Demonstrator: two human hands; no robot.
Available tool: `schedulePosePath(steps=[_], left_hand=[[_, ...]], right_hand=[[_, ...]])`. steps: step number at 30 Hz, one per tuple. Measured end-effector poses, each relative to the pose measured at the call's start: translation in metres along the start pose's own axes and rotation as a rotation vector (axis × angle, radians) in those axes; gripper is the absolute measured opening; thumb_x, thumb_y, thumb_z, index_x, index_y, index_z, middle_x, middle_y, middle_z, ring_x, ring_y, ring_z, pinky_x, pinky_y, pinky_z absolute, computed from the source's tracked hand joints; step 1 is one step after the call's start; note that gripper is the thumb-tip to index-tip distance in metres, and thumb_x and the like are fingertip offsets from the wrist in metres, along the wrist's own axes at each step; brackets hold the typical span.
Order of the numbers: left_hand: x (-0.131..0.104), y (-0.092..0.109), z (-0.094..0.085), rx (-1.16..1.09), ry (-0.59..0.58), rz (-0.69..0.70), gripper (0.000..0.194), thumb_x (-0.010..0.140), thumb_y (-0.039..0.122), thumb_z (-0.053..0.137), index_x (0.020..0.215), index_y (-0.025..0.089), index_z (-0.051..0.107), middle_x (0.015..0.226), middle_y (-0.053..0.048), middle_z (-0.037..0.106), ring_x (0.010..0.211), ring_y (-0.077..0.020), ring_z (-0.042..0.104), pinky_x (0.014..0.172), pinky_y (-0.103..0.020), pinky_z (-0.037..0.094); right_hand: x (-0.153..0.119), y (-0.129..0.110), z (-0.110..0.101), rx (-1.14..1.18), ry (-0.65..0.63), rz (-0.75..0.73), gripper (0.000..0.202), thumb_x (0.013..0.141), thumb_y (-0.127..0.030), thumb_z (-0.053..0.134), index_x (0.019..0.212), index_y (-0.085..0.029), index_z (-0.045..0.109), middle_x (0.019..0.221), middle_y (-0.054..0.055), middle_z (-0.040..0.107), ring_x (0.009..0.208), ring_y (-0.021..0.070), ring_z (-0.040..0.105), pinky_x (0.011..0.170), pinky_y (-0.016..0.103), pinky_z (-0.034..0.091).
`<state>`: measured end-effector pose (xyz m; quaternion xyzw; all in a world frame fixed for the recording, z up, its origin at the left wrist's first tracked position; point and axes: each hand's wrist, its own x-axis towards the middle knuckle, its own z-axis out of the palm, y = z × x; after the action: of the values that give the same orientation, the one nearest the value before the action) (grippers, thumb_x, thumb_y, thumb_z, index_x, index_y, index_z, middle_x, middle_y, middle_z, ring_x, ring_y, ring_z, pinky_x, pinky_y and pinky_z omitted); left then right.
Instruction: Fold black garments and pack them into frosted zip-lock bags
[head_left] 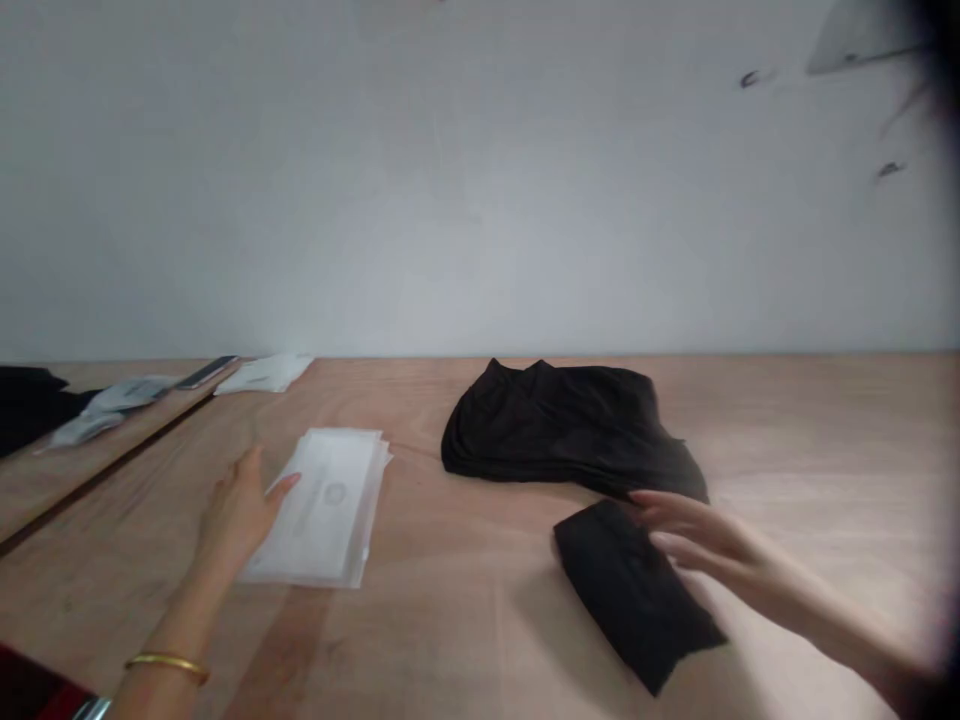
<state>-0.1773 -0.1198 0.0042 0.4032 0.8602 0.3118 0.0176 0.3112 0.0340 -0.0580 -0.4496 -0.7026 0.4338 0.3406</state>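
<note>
A stack of white, translucent plastic bags (319, 505) lies on the table in front of me, a faint round mark printed on the top one. My left hand (244, 500) is at the stack's left edge, thumb apart from the fingers and reaching over the bags, holding nothing. At the lower right, my right hand (694, 535) grips a folded black cloth (637, 595) by its upper right edge. The cloth is tilted, with a shadow beside it. Just beyond, a pile of black garments (562, 425) lies flat.
A pale wall (480, 200) rises behind the wooden table (420, 620). At the back left are white bags (266, 373), a dark flat object (207, 371) and grey-white packages (120, 405). More black fabric (30, 405) lies at the far left, past a dark gap (105, 475) in the tabletop.
</note>
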Motion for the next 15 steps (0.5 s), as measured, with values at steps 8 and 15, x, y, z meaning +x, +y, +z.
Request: schedulePosePath(steps=[8, 15], left_hand=[[-0.028, -0.022, 0.072, 0.524, -0.292, 0.111, 0.061, 0.092, 0.056, 0.03, 0.148, 0.034, 0.024, 0.158, -0.006, 0.018, 0.141, -0.0452, 0.015, 0.094, -0.082, 0.012], [-0.06, 0.082, 0.05, 0.263, -0.32, 0.531, 0.045, 0.09, 0.031, 0.05, 0.135, 0.026, 0.049, 0.153, -0.006, 0.034, 0.142, -0.0309, 0.021, 0.11, -0.06, 0.023]], right_hand=[[-0.006, -0.02, 0.007, -0.287, -0.221, -0.055, 0.027, 0.081, -0.039, 0.059, 0.065, -0.02, 0.065, 0.064, 0.001, 0.063, 0.057, 0.0156, 0.057, 0.05, 0.024, 0.045], [-0.016, -0.06, 0.016, -0.436, -0.288, -0.223, 0.012, 0.088, -0.028, 0.053, 0.08, -0.022, 0.06, 0.081, 0.0, 0.063, 0.073, 0.0162, 0.058, 0.065, 0.027, 0.043]])
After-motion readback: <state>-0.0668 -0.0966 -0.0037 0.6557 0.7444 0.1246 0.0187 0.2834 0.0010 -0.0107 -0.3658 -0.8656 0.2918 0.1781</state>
